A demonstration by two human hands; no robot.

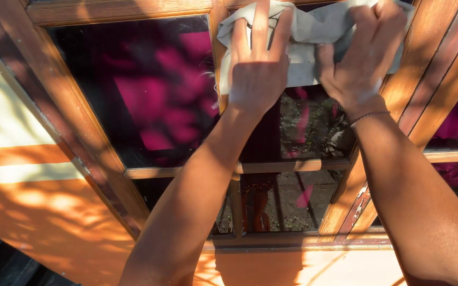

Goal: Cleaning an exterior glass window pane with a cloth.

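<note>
Head view: two hands press a pale cloth against a window pane.
Left hand lies flat, fingers spread; right hand curls, gripping cloth at one o'clock, fingertips cut off. Wooden frame, orange wall at seven o'clock.

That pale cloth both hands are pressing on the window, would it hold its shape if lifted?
Probably not: the cloth bunches in folds under the left hand and right hand, so it looks floppy. It seems thin, likely light.
</note>
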